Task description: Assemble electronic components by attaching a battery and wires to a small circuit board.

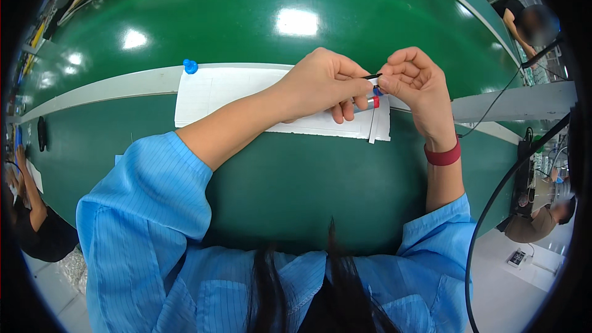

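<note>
**Two-hand pinch on small black piece, over the paper**

Left hand [320, 85]: thumb and index closed on the small black piece [372, 76]. Right hand [416, 91]: fingertips pinched at its far end, probably to steady it. Silver cylinder with red end [374, 103] sits under left fingers; can't tell if gripped or resting. White paper [231, 89] lies below on the table [308, 188], maybe as a work surface.
</note>
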`<state>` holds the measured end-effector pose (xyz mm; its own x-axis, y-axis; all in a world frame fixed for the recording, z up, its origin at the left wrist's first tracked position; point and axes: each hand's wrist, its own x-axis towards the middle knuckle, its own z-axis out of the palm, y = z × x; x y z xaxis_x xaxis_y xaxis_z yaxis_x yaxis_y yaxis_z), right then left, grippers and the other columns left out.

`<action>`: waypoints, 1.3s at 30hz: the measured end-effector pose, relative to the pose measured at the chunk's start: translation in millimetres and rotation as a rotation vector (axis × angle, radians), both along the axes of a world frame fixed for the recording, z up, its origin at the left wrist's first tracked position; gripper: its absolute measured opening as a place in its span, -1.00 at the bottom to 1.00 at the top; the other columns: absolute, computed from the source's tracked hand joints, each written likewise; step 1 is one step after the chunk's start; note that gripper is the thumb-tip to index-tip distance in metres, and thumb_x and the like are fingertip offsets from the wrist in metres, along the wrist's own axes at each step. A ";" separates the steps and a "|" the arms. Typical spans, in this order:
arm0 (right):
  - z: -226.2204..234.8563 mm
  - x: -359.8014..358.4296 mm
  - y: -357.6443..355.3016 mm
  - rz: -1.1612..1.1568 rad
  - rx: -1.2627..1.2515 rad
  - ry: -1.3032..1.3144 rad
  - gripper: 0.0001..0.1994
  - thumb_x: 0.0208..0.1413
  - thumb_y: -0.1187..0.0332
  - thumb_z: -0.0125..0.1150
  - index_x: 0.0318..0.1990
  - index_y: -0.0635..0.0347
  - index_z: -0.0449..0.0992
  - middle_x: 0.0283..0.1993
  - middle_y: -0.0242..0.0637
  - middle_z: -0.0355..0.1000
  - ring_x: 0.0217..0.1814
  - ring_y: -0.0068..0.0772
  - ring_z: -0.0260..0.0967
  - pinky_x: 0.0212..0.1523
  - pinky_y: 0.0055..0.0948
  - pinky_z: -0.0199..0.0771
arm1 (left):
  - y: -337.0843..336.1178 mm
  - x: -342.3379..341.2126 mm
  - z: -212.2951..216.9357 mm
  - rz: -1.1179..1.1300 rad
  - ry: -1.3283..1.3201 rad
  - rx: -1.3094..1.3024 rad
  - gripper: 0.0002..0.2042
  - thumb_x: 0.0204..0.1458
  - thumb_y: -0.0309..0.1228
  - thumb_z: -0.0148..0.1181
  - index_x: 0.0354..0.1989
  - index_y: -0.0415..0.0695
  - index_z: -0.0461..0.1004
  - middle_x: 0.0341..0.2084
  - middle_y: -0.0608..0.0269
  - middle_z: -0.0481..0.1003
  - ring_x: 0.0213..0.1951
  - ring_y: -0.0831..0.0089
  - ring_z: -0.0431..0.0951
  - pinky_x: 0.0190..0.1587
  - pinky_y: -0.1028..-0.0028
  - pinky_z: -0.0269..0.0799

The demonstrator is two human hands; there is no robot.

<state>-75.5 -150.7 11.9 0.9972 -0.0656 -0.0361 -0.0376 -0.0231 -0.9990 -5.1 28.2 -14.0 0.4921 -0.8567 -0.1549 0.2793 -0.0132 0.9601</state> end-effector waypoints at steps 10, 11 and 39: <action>-0.2 -4.1 1.1 0.017 -0.029 -0.011 -0.87 -0.03 0.60 0.10 -0.28 0.32 0.35 -0.35 -0.26 0.42 -0.36 -0.58 0.39 -0.29 -0.66 0.42 | -7.0 -8.8 8.4 0.137 -0.072 0.126 -0.80 -0.05 -0.35 0.10 -0.53 -0.25 0.48 -0.76 0.28 0.41 -0.77 0.67 0.33 -0.79 0.70 0.14; -1.7 -4.2 0.1 0.023 0.040 0.017 -0.87 -0.02 0.59 0.08 -0.28 0.32 0.35 -0.35 -0.26 0.42 -0.36 -0.58 0.39 -0.28 -0.66 0.42 | -7.2 -7.4 8.0 0.134 -0.039 0.131 -0.81 -0.05 -0.35 0.10 -0.53 -0.24 0.49 -0.76 0.28 0.41 -0.78 0.68 0.32 -0.79 0.70 0.13; 3.6 -3.6 15.1 -0.096 -0.136 -0.078 -0.83 -0.06 0.59 0.13 -0.28 0.31 0.31 -0.42 -0.34 0.39 -0.38 -0.66 0.34 -0.35 -0.70 0.36 | -4.2 -3.5 5.0 0.208 0.123 -0.001 -0.79 0.00 -0.32 0.07 -0.47 -0.22 0.47 -0.71 0.32 0.41 -0.73 0.69 0.31 -0.74 0.70 0.12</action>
<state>-79.1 -135.6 15.5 0.9855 -0.1597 0.0569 0.0314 -0.1580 -0.9869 -8.7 24.0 -9.0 0.6356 -0.7388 -0.2240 0.3907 0.0575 0.9187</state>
